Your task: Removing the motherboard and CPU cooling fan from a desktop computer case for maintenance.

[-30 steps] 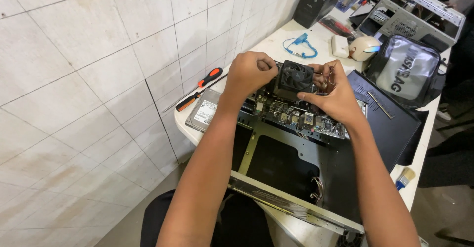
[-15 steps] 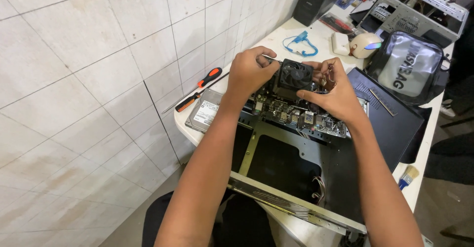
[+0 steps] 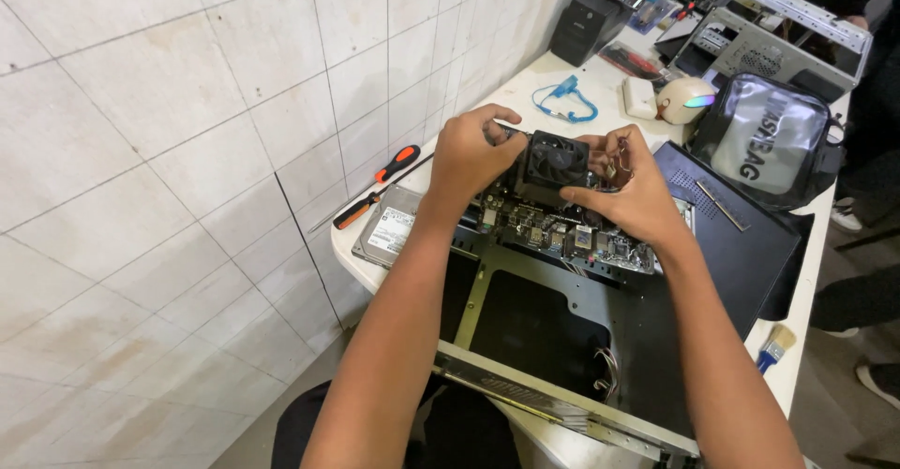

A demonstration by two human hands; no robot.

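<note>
A white counter (image 3: 562,89) carries an open black computer case (image 3: 562,328), with a motherboard (image 3: 562,235) at its far end and a black cooler fan (image 3: 555,162) sitting on that board. The left hand (image 3: 478,155) grips the fan's left side and the right hand (image 3: 623,188) its right, fingers curled and pressed against the fan's frame. Left of the case lie a silver hard drive (image 3: 389,230) and an orange-and-black screwdriver (image 3: 375,188).

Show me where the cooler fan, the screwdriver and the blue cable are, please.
cooler fan (image 3: 555,158), head view, on its black round hub.
screwdriver (image 3: 375,190), head view, on its orange and black handle.
blue cable (image 3: 566,97), head view, on its coiled loop.
</note>
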